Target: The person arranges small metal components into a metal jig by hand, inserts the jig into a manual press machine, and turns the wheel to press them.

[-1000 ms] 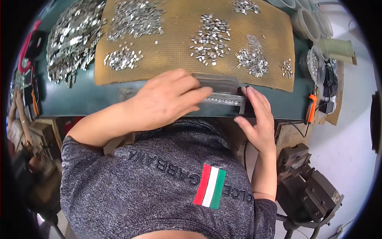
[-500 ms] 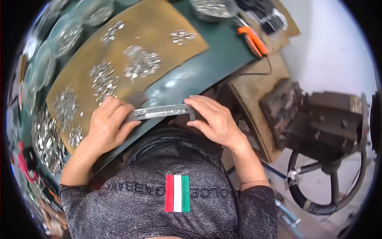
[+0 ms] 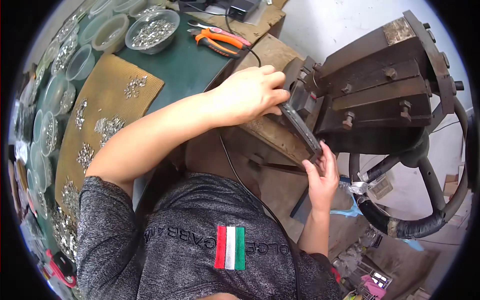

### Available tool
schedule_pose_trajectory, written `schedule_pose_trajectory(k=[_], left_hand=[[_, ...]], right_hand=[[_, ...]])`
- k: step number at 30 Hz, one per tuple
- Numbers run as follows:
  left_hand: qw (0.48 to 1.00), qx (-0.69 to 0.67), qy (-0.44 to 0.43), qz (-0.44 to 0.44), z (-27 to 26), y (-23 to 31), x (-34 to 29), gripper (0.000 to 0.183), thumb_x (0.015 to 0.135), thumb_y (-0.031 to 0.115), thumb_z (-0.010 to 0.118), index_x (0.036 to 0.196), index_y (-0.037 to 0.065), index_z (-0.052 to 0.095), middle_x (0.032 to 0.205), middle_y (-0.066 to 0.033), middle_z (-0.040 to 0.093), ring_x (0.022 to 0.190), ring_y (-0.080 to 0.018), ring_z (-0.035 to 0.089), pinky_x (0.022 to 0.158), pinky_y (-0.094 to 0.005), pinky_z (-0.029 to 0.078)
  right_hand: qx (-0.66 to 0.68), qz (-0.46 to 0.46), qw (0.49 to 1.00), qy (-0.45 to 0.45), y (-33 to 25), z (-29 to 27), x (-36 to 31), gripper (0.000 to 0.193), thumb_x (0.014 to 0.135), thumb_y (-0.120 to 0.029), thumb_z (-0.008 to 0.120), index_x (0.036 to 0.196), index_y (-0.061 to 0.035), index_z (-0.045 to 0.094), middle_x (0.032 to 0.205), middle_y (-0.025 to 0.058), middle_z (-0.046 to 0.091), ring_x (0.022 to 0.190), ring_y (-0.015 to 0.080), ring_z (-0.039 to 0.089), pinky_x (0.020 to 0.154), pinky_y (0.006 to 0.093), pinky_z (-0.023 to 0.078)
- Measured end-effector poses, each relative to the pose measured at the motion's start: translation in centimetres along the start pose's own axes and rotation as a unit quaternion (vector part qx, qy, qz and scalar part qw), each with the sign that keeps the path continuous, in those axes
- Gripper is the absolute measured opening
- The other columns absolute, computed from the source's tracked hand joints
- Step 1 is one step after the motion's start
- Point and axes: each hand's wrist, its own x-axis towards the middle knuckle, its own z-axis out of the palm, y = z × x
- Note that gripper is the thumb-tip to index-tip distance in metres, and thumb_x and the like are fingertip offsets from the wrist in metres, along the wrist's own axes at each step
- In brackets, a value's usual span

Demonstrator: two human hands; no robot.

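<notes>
A long, narrow dark metal bar-shaped holder (image 3: 301, 129) slants between my two hands, in front of a heavy dark machine (image 3: 372, 95). My left hand (image 3: 252, 95) reaches across to the right and grips the bar's upper end, its fingers curled round it. At the lower end, my right hand (image 3: 322, 177) pinches it between thumb and fingers. Seen edge on now, the bar hides the row of small shiny pieces that showed along it earlier.
On the green table (image 3: 187, 70), a tan mat (image 3: 100, 75) bears piles of small metal pieces. Plastic bowls (image 3: 152, 30) stand behind and left of it. Orange-handled pliers (image 3: 217, 42) lie near the table's corner. Below the machine is a black handwheel (image 3: 415, 227). A cable (image 3: 240, 175) runs past my body.
Both hands have carried the bar from over the table's edge rightward to the machine. It has turned from nearly level to a steep slant. My view has swung right too.
</notes>
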Motion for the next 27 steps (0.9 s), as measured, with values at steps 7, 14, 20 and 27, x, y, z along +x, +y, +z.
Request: schedule_pose_trajectory(k=[7, 14, 20, 27], left_hand=[[0.999, -0.011, 0.027, -0.013, 2.3, -1.1, 1.1, 0.044, 0.082, 0.023, 0.078, 0.123, 0.012, 0.067, 0.106, -0.0073, 0.060, 0.098, -0.0273, 0.061, 0.085, -0.0381, 0.053], [0.958, -0.260, 0.043, -0.112, 2.5, 3.2, -2.4, 0.016, 0.094, 0.020, 0.068, 0.095, 0.006, 0.062, 0.082, -0.0157, 0.066, 0.081, -0.0375, 0.066, 0.070, -0.0470, 0.053], [0.916, -0.365, -0.015, -0.167, 2.2, 5.9, -4.2, 0.032, 0.088, 0.022, 0.076, 0.102, 0.003, 0.054, 0.094, -0.0177, 0.065, 0.091, -0.0382, 0.065, 0.079, -0.0462, 0.052], [0.944, -0.312, 0.043, -0.100, 3.3, 5.4, -4.7, 0.028, 0.085, 0.015, 0.077, 0.099, 0.003, 0.056, 0.092, -0.0146, 0.057, 0.091, -0.0378, 0.058, 0.080, -0.0450, 0.049]], right_hand=[[-0.126, -0.079, 0.988, -0.026, -0.5, -0.3, 1.0, 0.082, 0.072, -0.018, 0.092, 0.143, -0.0050, 0.054, 0.107, 0.0122, 0.069, 0.091, 0.0247, 0.069, 0.081, 0.0345, 0.057], [-0.153, -0.141, 0.973, -0.101, -3.7, 4.2, 3.8, 0.117, 0.068, -0.053, 0.090, 0.154, 0.0039, 0.034, 0.076, 0.0132, 0.070, 0.063, 0.0288, 0.071, 0.059, 0.0398, 0.056], [-0.070, -0.082, 0.985, -0.132, -2.7, 5.4, 3.3, 0.106, 0.080, -0.021, 0.084, 0.160, -0.0003, 0.018, 0.083, 0.0158, 0.072, 0.072, 0.0273, 0.073, 0.063, 0.0379, 0.057], [0.369, 0.238, 0.887, 0.146, 7.3, -3.1, -7.1, 0.073, 0.100, -0.013, 0.063, 0.159, -0.0047, 0.022, 0.138, 0.0201, 0.053, 0.114, 0.0288, 0.062, 0.092, 0.0432, 0.056]])
